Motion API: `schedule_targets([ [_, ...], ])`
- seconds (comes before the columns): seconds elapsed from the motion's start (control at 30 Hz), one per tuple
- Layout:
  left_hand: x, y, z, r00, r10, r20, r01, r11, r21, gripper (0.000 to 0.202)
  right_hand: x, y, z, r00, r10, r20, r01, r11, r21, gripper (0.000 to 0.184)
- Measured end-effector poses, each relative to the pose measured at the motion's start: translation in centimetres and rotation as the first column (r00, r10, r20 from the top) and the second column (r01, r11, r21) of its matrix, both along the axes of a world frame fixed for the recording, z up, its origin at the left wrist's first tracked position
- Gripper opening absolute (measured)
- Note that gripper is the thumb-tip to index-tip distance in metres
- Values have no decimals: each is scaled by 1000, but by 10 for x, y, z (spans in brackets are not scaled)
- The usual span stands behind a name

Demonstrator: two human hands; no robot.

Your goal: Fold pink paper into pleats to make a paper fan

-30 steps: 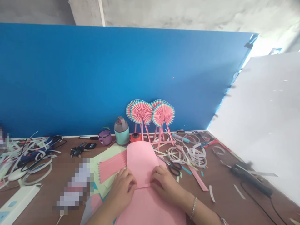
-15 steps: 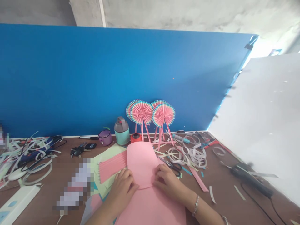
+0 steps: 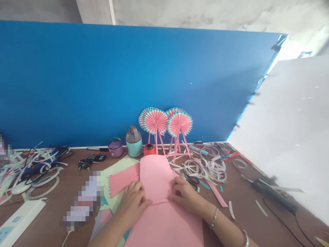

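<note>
A pink sheet of paper [image 3: 155, 175] stands curved up in front of me, its far end bent upward. More pink paper [image 3: 167, 228] lies flat on the near side, and a narrow folded ridge runs across between the two parts. My left hand [image 3: 135, 199] pinches the left end of that ridge, fingers curled and thumb along it. At the right end my right hand [image 3: 183, 193] pinches it likewise, a bracelet on the wrist. A pleated pink paper [image 3: 123, 180] lies beside my left hand on pale green sheets [image 3: 110, 175].
Pink pleated paper fans [image 3: 180, 124] on stands rise at the back by the blue partition [image 3: 102, 75]. A turquoise flask [image 3: 134, 145], a purple pot [image 3: 115, 149] and scissors [image 3: 191, 180] lie around. Curled paper strips [image 3: 216, 169], a glue gun [image 3: 276, 195] and a power strip [image 3: 23, 219] flank the work.
Both hands hold nearly the same places on the paper. The fold line appears slightly higher in view, and the camera view has shifted a little.
</note>
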State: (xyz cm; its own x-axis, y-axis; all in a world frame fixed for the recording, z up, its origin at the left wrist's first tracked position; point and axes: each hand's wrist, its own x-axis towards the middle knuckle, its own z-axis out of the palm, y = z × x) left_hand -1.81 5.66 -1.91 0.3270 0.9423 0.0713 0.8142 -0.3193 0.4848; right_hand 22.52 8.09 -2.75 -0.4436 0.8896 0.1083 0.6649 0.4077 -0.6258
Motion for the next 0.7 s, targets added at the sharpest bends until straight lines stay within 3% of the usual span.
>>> schedule_targets([
  [0.3,0,3,-1,999,19,-49,-18,1000,19,27,2,4,-11,1000,3,-28,-3,1000,2,35],
  [0.47,-1,4,-2,995,39,-89,-38,999,16,29,2,2,-7,1000,-17,-6,17,1000,-23,38],
  [0.57,-3,2,-4,994,60,-91,-57,998,34,19,1,0,-1,1000,-29,10,29,999,-36,36],
  [0.63,-3,2,-5,996,31,-87,-25,997,72,19,1,0,1,999,-25,24,26,999,-27,34],
  [0.7,-4,1,-5,993,-63,-99,72,993,96,32,0,0,2,999,-22,40,22,1000,-12,33],
])
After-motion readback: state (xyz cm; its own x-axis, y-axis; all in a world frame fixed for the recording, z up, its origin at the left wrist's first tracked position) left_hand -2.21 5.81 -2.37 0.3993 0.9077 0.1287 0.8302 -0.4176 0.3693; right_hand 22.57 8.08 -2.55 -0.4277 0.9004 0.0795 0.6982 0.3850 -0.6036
